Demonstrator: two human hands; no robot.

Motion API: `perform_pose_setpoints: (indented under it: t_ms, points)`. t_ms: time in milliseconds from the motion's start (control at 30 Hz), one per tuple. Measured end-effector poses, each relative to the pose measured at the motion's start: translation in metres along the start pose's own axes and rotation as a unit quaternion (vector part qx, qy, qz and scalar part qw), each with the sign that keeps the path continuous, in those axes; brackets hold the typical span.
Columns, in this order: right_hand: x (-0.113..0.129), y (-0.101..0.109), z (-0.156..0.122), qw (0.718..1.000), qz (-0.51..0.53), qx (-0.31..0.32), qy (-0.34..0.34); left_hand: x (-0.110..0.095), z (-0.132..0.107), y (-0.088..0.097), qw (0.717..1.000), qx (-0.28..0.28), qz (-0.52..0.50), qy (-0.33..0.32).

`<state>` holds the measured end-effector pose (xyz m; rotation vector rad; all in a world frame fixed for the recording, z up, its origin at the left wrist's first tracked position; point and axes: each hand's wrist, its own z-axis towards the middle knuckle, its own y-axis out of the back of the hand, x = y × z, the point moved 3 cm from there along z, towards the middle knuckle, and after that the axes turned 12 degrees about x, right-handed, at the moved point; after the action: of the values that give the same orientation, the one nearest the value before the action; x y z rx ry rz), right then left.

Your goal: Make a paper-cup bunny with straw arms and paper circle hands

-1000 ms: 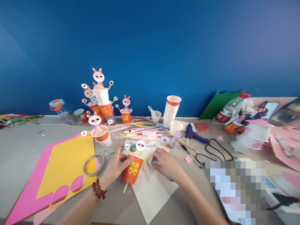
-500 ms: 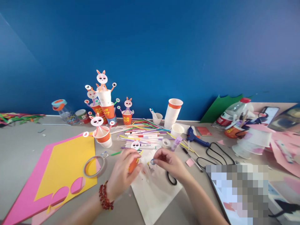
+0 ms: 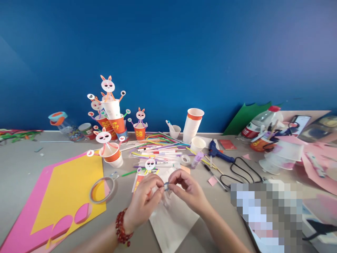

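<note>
Both hands meet over a white paper sheet [image 3: 175,225], fingertips almost touching. Between them is a small bluish strip [image 3: 166,186], too small to name for certain. My left hand [image 3: 146,196], with a red bead bracelet [image 3: 122,226] on its wrist, pinches the strip's left end. From the other side my right hand [image 3: 188,191] pinches it too. Just behind the left hand stands an orange paper cup [image 3: 139,180], partly hidden by that hand; a white rabbit face [image 3: 150,164] shows beside it.
Rabbit-faced paper cups [image 3: 110,154] stand at left behind a yellow sheet [image 3: 76,186] and a tape roll [image 3: 102,189]. Markers [image 3: 163,153] lie at the back, near a cup stack [image 3: 193,124]. A blue glue gun [image 3: 219,153] and its black cord are at right.
My left hand has come away from the orange cup, which now stands behind it. Its fingers have joined the right hand's at the small strip. The view has shifted slightly.
</note>
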<state>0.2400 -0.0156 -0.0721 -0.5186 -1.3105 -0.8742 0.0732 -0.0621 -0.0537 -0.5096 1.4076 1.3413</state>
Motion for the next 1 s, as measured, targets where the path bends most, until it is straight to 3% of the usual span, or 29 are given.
perform_pose_setpoints:
  t_ms: [167,467,833,1000]
  points:
    - [0.003,-0.003,-0.001,0.999,-0.017,0.027,0.012,0.0,0.001,-0.001,0.995,0.038,-0.084,0.038]
    - [0.008,-0.005,-0.003,0.998,-0.043,0.04,0.017,0.008,0.0,-0.004,0.979,0.045,-0.186,0.07]
    - [0.0,-0.006,-0.002,0.999,0.044,-0.022,0.001,0.015,-0.004,-0.011,0.983,0.009,-0.177,0.052]
    - [-0.001,-0.009,-0.002,0.999,0.032,-0.021,-0.002,0.016,-0.006,-0.01,0.986,-0.011,-0.164,0.039]
